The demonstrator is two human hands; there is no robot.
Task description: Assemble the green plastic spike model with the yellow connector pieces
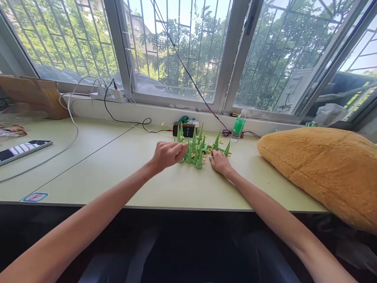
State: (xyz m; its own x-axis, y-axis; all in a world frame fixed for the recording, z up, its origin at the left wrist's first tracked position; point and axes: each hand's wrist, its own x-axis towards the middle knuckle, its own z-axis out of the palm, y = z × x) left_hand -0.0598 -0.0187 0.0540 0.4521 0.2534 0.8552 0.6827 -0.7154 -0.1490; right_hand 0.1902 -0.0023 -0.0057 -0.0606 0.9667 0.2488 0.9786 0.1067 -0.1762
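Note:
A tight cluster of several green cone-shaped pieces (199, 160) with small yellow parts stands upright on the table. My left hand (169, 153) is held at the cluster's left side, fingers curled and closed; whatever is in them is hidden. On the right, my right hand (219, 162) rests low by the table with bent, closed fingers, close to a green cone (216, 140) and another tilted cone (227, 149). What those fingers grip, if anything, cannot be made out.
Behind the cones a phone with a lit timer (188, 131) stands upright, a cable plugged in. A green-labelled bottle (238, 126) is at the back right. An orange plush cushion (321, 169) covers the right side. Another phone (25, 149) and a cardboard box (44, 96) are at left.

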